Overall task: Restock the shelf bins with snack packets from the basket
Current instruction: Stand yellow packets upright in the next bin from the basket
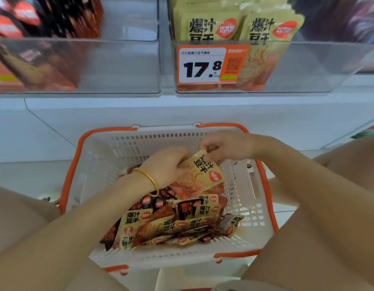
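A white basket (247, 208) with orange handles sits below the shelf, holding a heap of yellow and black snack packets (175, 223). Both hands are inside it, holding one yellow packet (205, 175) raised above the heap. My left hand (165, 166), with a gold bangle on the wrist, grips the packet's left edge. My right hand (226, 147) pinches its top corner. Above, a clear shelf bin (308, 66) holds upright yellow packets (234, 26) of the same kind behind a price tag (211, 65) reading 17.8.
A second clear bin (118, 66) at upper left holds dark and red packets (41, 22) on its left side, with free room on its right. The white shelf front (181, 110) runs between bins and basket. Bare knees flank the basket.
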`<state>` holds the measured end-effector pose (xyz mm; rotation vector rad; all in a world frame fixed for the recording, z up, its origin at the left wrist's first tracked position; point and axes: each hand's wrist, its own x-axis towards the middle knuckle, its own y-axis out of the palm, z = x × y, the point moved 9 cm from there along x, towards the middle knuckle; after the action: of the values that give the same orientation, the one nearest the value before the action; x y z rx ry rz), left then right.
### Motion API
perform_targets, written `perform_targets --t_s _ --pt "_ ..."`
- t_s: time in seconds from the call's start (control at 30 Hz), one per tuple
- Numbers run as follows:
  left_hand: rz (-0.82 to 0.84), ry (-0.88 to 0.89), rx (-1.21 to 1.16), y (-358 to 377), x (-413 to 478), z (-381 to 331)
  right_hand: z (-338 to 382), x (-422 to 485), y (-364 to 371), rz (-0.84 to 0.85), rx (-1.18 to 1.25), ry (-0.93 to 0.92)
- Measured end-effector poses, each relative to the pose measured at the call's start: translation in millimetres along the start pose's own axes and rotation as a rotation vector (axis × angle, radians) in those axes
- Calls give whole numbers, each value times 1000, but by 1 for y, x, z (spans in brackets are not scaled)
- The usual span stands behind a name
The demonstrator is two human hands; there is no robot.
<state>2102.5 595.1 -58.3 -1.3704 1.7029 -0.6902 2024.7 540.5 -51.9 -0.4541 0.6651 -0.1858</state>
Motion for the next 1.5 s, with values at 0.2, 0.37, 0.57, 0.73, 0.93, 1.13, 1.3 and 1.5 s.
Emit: perform_targets --t_s 0.2,0.37,0.57,0.73,0.93,1.13,1.3,1.5 --pt "-246 21 -410 -60 -7 -31 -7 -57 -51 -385 596 15" --pt "-361 143 -551 -121 -3 -99 23 -108 -72 -387 691 -166" --pt "-696 311 -385 -224 24 -167 37 -191 -192 -933 815 -338" --pt "-652 247 159 -239 85 -182 21 -187 -295 -1350 250 -33" --pt "-360 25 431 -221 153 -165 -24 -76 -342 -1114 130 257" --pt "-210 -110 506 -216 173 -148 -51 -42 -368 -1188 105 332" --pt "-210 -121 506 -214 171 -147 -42 -25 -376 -1218 68 278" --pt "-217 -129 522 -213 172 -147 -41 -13 -375 -1213 42 266"
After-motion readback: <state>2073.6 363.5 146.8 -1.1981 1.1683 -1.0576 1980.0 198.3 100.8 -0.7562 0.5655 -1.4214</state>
